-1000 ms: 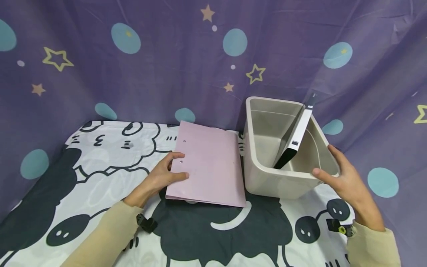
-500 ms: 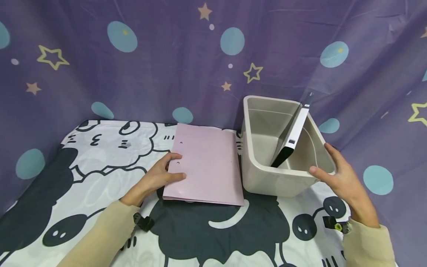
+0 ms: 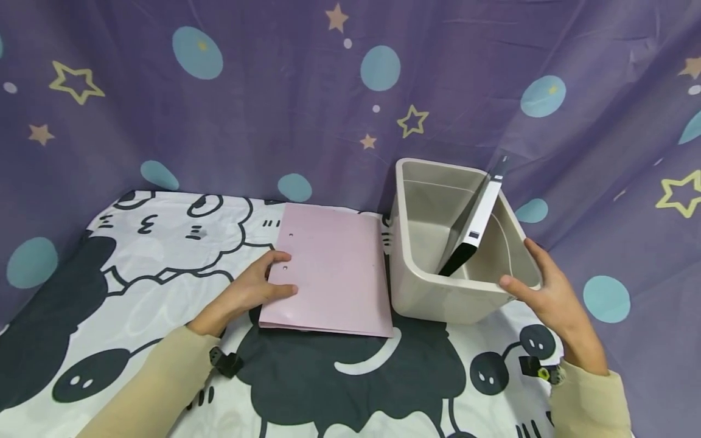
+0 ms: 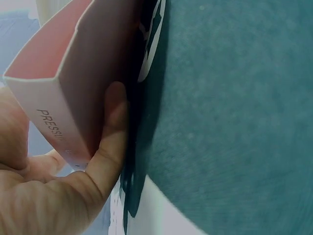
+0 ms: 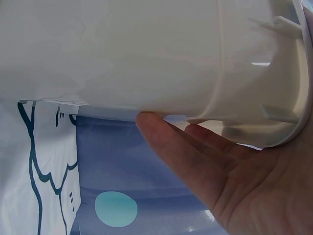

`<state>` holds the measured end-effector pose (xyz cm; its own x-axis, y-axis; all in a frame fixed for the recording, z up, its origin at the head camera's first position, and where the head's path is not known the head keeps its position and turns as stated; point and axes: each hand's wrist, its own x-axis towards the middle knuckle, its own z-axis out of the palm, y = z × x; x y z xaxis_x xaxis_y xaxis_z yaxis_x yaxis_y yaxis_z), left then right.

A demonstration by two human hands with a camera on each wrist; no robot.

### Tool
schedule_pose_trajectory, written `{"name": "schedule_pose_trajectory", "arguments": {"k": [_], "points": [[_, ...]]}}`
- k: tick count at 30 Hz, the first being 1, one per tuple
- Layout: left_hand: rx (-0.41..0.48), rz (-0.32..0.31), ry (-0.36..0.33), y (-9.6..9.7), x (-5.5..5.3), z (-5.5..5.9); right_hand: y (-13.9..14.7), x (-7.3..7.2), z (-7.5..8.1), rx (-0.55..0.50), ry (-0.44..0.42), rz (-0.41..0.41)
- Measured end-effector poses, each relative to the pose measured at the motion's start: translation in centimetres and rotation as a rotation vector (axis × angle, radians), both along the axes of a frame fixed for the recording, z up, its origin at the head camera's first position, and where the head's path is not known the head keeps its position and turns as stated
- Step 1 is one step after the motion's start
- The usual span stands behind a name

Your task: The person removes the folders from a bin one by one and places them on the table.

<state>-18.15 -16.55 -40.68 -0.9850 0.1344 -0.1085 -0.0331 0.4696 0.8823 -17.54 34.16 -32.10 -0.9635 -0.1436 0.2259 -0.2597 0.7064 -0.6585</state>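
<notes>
A pink binder (image 3: 334,274) with two small rivets lies on the patterned cloth in the head view. My left hand (image 3: 254,289) grips its left edge, thumb and index finger on the cover; in the left wrist view another finger (image 4: 112,142) reaches under the printed spine (image 4: 46,115). To the right stands a light grey plastic bin (image 3: 449,301). My right hand (image 3: 547,298) holds its near right corner, thumb at the front rim and fingers along the outer side wall. Inside leans a dark binder with a white spine (image 3: 482,210), its top above the rim.
A white cloth (image 3: 175,316) with dark cartoon sheep covers the surface. Behind it hangs a purple curtain (image 3: 241,121) with stars and blue ovals, close behind the bin. The binder and bin stand side by side with a narrow gap between them.
The whole scene shifts slightly left in the head view as the camera turns. Both hands keep their places on the binder and the bin.
</notes>
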Motion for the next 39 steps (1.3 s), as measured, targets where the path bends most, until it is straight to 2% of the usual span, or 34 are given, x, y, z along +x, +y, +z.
{"name": "schedule_pose_trajectory", "arguments": {"k": [8,20,31,39], "points": [[-0.044,0.000,-0.005,-0.3,-0.2,0.3,-0.1,-0.1,-0.1,-0.009,0.026,0.002],[-0.067,-0.013,-0.014,-0.6,0.1,0.4,-0.1,0.1,-0.3,-0.002,0.020,-0.006],[-0.251,0.018,0.028,-0.3,0.3,1.1,-0.2,0.1,0.0,-0.011,0.015,0.000],[-0.317,0.013,0.031,-0.3,0.4,1.4,-0.1,0.0,0.0,-0.003,0.012,-0.002]]}}
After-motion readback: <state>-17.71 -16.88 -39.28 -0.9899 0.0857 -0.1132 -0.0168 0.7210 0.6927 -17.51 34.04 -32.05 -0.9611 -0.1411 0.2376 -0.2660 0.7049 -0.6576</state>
